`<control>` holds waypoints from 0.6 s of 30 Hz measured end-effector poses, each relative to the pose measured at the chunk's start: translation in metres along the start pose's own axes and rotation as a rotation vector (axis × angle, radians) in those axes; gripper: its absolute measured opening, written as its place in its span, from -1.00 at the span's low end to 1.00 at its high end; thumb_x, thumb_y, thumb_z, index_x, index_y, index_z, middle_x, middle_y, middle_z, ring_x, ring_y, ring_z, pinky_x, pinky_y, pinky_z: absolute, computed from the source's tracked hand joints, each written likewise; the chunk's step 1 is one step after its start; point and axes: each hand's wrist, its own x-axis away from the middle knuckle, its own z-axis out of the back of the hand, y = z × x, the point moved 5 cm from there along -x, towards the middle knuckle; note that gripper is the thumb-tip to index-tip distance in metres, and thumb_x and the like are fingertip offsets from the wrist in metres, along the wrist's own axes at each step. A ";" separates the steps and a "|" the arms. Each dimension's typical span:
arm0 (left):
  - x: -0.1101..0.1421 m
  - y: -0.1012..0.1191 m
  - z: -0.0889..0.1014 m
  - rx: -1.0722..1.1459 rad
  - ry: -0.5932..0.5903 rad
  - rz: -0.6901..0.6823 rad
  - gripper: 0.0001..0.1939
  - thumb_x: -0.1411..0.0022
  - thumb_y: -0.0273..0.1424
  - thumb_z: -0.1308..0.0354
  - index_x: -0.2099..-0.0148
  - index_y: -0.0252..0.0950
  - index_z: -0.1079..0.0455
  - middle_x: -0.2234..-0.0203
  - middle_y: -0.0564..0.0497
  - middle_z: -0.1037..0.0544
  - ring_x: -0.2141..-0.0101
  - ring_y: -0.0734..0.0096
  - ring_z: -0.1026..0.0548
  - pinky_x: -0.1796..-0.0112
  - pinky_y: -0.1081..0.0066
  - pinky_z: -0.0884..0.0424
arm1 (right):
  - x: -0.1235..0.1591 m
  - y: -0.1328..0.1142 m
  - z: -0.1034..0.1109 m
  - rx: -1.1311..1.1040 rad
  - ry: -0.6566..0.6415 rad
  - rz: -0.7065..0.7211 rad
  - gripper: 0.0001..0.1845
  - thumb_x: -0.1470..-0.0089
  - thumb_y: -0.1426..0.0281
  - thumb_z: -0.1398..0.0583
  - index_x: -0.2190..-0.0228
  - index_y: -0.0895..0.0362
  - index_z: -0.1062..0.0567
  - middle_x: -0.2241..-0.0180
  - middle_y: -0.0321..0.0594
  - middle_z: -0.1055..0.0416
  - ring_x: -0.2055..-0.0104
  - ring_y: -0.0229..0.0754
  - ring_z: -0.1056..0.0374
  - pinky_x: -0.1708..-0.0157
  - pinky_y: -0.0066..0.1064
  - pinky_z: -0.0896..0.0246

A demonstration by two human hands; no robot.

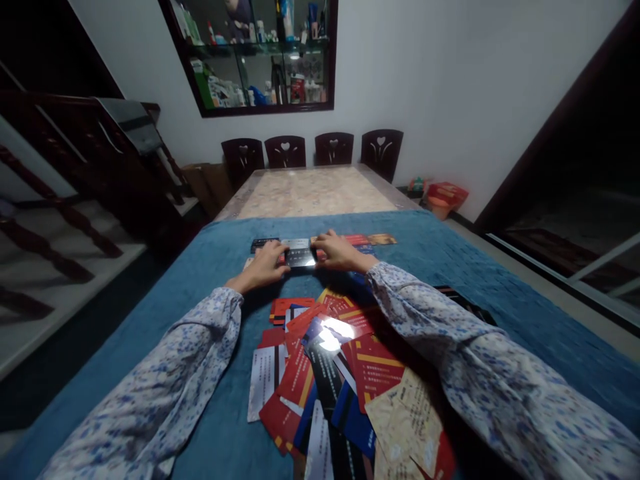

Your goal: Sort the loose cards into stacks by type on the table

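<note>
Both left grip and right grip clasp dark card edges near open cloth.

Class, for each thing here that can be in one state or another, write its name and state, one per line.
Left hand, gripping dark card's left side
Right hand, gripping its right side
Dark card, held
Near cards, loosely heaped, overlapping
Sleeves, down to wrists
Blue cloth, spread out
Table, partly covered
Chairs, upright

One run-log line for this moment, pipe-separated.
left hand: at black card, left edge | right hand: right edge | card pile: nearer, on blue cloth
</note>
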 end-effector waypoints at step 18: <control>-0.007 -0.070 0.026 -0.095 -0.054 0.130 -0.40 -0.12 -0.30 -0.14 -0.23 -0.30 -0.41 -0.16 -0.21 -0.41 -0.20 -0.14 -0.34 -0.20 -0.09 -0.29 | -0.081 -0.027 -0.007 -0.039 -0.078 -0.001 -0.46 -0.13 0.14 -0.33 -0.11 0.06 -0.56 -0.18 0.05 -0.39 -0.19 0.24 -0.18 0.02 -0.12 -0.21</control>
